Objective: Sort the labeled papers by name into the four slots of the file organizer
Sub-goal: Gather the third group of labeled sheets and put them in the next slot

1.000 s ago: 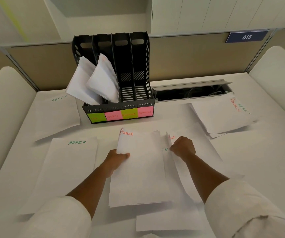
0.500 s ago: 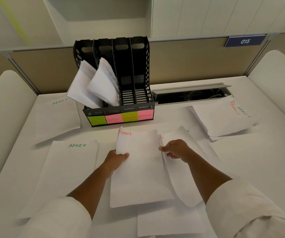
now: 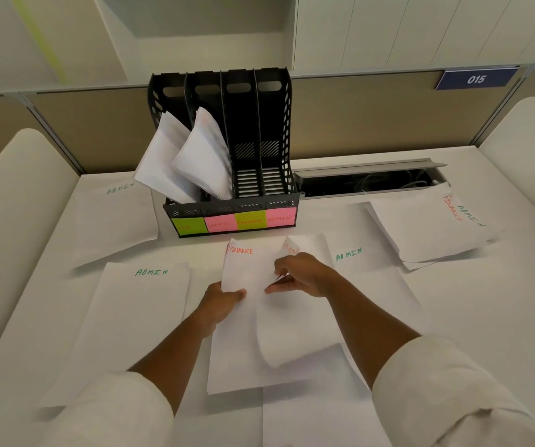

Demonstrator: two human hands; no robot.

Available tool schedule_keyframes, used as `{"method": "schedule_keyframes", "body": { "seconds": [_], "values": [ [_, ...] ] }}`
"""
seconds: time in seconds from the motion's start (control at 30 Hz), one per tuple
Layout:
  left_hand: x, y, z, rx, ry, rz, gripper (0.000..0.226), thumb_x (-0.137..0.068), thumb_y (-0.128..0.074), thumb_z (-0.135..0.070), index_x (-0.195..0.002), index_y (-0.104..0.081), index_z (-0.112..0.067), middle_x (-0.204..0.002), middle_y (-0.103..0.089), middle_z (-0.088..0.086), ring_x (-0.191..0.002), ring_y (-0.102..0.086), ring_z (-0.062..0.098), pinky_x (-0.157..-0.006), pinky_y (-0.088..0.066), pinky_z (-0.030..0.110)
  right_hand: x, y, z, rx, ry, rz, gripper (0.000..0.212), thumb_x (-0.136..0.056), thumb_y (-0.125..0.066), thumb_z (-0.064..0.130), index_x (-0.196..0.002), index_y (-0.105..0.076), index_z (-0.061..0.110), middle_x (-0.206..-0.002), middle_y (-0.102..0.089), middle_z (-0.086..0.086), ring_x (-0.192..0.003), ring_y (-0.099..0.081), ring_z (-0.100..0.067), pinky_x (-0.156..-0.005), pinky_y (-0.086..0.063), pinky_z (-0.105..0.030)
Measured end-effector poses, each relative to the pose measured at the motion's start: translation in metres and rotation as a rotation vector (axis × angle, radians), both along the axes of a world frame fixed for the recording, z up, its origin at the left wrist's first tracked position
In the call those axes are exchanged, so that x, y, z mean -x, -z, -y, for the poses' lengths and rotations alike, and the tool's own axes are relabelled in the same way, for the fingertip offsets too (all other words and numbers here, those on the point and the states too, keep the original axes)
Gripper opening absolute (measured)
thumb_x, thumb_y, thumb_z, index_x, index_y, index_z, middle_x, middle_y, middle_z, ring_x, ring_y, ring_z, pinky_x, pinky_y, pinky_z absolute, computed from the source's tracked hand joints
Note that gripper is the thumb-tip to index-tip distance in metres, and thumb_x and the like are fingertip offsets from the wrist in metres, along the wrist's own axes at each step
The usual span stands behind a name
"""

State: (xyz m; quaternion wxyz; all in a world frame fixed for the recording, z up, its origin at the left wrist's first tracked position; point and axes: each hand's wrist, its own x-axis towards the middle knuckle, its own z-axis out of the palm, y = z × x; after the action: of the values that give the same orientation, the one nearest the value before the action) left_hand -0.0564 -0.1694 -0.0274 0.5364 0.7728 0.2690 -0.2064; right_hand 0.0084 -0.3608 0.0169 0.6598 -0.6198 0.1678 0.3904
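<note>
A black file organizer (image 3: 279,124) stands at the back of the desk, its four slots tagged HR, SPORTS, FINANCE and ADMIN. Papers lean out of its two left slots (image 3: 192,159); the two right slots look empty. My left hand (image 3: 222,301) grips the left edge of a stack headed FINANCE (image 3: 246,275). My right hand (image 3: 301,274) pinches another sheet (image 3: 291,330) with red lettering and holds it over that stack. An ADMIN sheet (image 3: 366,272) lies exposed just right of my hands.
Two more ADMIN sheets (image 3: 137,311) (image 3: 114,217) lie at the left. A loose pile with FINANCE and ADMIN headings (image 3: 427,230) sits at the right. An open cable tray (image 3: 366,182) runs behind it. White padded panels flank the desk.
My right hand lifted a red-lettered sheet from the right and carried it left onto the FINANCE stack, uncovering an ADMIN sheet. My left hand kept its hold.
</note>
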Motion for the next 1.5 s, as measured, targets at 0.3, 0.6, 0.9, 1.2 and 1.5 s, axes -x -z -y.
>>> {"method": "schedule_keyframes", "body": {
  "seconds": [0.3, 0.6, 0.9, 1.2, 1.5],
  "values": [
    [-0.004, -0.011, 0.002, 0.164, 0.114, 0.068, 0.069, -0.086, -0.037, -0.067, -0.145, -0.035, -0.031, -0.145, -0.045, 0.000, -0.122, -0.044, 0.020, -0.104, -0.034, 0.044, 0.000, 0.004, -0.034, 0.050, -0.117, 0.039, 0.030, -0.088, -0.057, 0.006, -0.117, -0.051, 0.009, -0.100, -0.072, -0.017, -0.086, -0.074, -0.030, -0.081, -0.060, -0.039],
    [-0.002, -0.010, 0.002, 0.248, 0.245, 0.161, 0.054, -0.082, -0.067, -0.044, -0.129, -0.042, -0.034, -0.120, -0.058, -0.005, -0.107, -0.058, 0.016, -0.099, -0.046, 0.037, -0.005, 0.004, -0.043, 0.177, -0.251, 0.209, 0.026, -0.089, -0.065, 0.019, -0.112, -0.061, 0.007, -0.086, -0.076, -0.001, -0.079, -0.074, -0.020, -0.071, -0.061, -0.031],
    [-0.010, 0.003, -0.003, 0.197, 0.148, 0.055, 0.050, -0.086, -0.071, -0.026, -0.130, -0.053, -0.012, -0.118, -0.062, 0.006, -0.104, -0.061, 0.023, -0.097, -0.048, 0.039, -0.013, 0.005, -0.031, 0.211, -0.226, 0.309, 0.031, -0.089, -0.065, 0.041, -0.098, -0.065, 0.011, -0.094, -0.075, -0.004, -0.081, -0.072, -0.020, -0.075, -0.059, -0.030],
    [-0.038, 0.009, 0.002, 0.290, 0.065, -0.044, 0.043, -0.070, -0.085, -0.030, -0.105, -0.063, -0.018, -0.102, -0.073, 0.003, -0.097, -0.067, 0.022, -0.073, -0.053, 0.032, -0.037, 0.006, 0.040, 0.381, 0.234, 0.491, 0.023, -0.092, -0.062, 0.034, -0.090, -0.062, 0.011, -0.093, -0.073, -0.003, -0.067, -0.067, -0.013, -0.060, -0.048, -0.023],
    [-0.064, 0.000, 0.034, 0.327, 0.155, -0.063, 0.030, -0.073, -0.083, -0.024, -0.097, -0.065, -0.019, -0.085, -0.077, -0.005, -0.088, -0.070, 0.019, -0.067, -0.053, 0.029, -0.055, 0.009, 0.119, 0.930, 0.618, 0.621, 0.024, -0.084, -0.067, 0.019, -0.104, -0.052, 0.014, -0.107, -0.054, -0.002, -0.083, -0.058, -0.018, -0.073, -0.047, -0.028]
  ]
}}
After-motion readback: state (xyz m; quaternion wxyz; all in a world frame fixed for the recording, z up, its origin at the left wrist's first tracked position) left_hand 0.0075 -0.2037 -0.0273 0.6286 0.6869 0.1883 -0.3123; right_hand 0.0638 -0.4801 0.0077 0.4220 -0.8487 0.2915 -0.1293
